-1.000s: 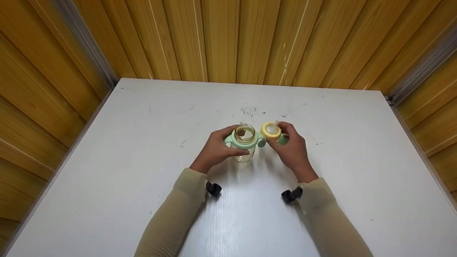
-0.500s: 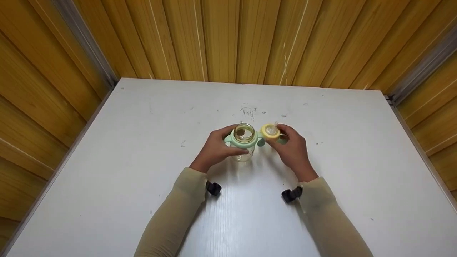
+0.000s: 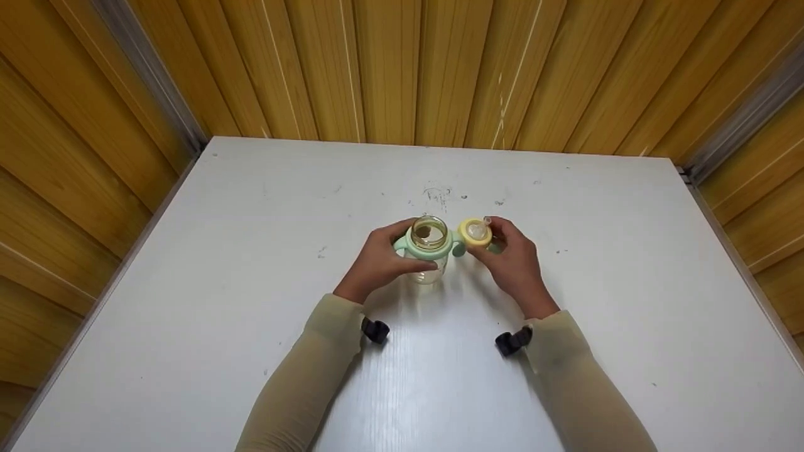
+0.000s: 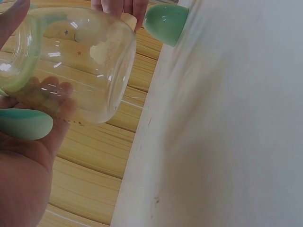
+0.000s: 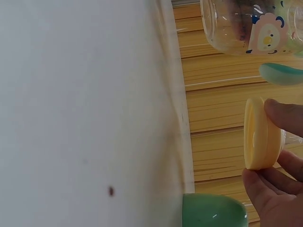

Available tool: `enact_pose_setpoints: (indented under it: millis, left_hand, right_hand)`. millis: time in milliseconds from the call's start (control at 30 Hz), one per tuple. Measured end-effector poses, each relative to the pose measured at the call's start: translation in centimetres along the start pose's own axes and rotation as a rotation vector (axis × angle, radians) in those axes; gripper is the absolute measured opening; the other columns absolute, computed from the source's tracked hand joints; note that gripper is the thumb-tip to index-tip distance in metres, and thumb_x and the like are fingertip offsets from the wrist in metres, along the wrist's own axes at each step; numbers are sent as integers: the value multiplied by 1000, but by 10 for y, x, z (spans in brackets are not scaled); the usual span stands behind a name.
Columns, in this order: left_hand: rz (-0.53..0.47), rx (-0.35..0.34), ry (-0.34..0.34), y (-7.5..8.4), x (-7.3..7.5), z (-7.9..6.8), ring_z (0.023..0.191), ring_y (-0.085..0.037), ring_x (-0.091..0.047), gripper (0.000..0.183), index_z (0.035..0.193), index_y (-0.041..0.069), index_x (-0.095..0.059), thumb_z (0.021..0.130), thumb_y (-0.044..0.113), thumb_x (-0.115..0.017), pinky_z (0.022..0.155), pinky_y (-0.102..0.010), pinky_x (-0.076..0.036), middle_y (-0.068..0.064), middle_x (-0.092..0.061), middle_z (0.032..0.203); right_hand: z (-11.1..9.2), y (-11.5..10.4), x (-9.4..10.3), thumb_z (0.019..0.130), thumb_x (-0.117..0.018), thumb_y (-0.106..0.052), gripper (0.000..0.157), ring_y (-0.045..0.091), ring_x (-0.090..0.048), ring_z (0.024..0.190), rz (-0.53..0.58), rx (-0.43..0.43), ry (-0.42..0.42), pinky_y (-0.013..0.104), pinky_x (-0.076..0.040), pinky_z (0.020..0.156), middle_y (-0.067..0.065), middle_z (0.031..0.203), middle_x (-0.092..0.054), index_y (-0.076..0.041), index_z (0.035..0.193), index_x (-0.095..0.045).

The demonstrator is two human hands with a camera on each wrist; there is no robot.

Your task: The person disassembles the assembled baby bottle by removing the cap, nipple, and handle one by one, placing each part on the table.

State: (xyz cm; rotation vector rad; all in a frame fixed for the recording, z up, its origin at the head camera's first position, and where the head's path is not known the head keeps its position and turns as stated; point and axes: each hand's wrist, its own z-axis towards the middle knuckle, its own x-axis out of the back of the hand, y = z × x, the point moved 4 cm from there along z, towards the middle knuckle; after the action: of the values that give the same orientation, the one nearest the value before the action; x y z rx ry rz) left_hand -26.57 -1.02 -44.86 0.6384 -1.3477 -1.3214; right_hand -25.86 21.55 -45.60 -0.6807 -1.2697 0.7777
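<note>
My left hand [image 3: 386, 254] grips a clear baby bottle [image 4: 90, 52], thumb across its near side and fingers behind. The bottle is upright and lidless, its mouth uncovered, with a pale green two-handled ring [image 3: 429, 255] round its neck. In both wrist views its base hangs a little above the tabletop. Just to the right, my right hand [image 3: 515, 257] pinches a yellow screw collar [image 5: 262, 142] by its edge between thumb and fingers. A clear teat [image 3: 477, 231] points up out of the collar. Bottle and collar are side by side and apart.
A green dome-shaped cap [image 5: 215, 210] stands on the white table [image 3: 220, 251], mostly hidden behind my right hand in the head view. Yellow wood-patterned panels [image 3: 389, 75] rise behind the table and on both sides.
The collar has tipped slightly in my right hand, its teat now leaning a bit lower to the right. The left hand and bottle have barely moved.
</note>
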Motion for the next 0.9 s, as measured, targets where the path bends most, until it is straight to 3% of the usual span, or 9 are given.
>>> enact_pose_setpoints:
  millis: [267,667,900]
  left_hand:
    - [14,-16,2,-1,0,1,116,-7,-51,72,119,40,-53,55,43,-84,101,-34,-38,20,-57,119]
    - [-17,-19,-13,-1,-1,0,119,-16,-51,71,120,35,-54,56,39,-85,99,-32,-39,17,-58,119]
    - [2,-8,-22,20,1,-7,117,-12,-52,68,122,29,-55,60,29,-84,99,-32,-40,10,-59,121]
  right_hand:
    - [0,0,0,74,-73,-35,60,20,-53,115,-28,26,-18,36,-42,97,4,125,-54,-14,125,-51]
    - [1,3,-2,74,-74,-30,60,22,-53,117,-93,2,-80,35,-44,96,6,127,-55,-13,127,-50]
    - [2,6,-4,76,-72,-31,58,23,-52,117,-115,-33,-110,37,-43,97,6,127,-55,-15,127,-50]
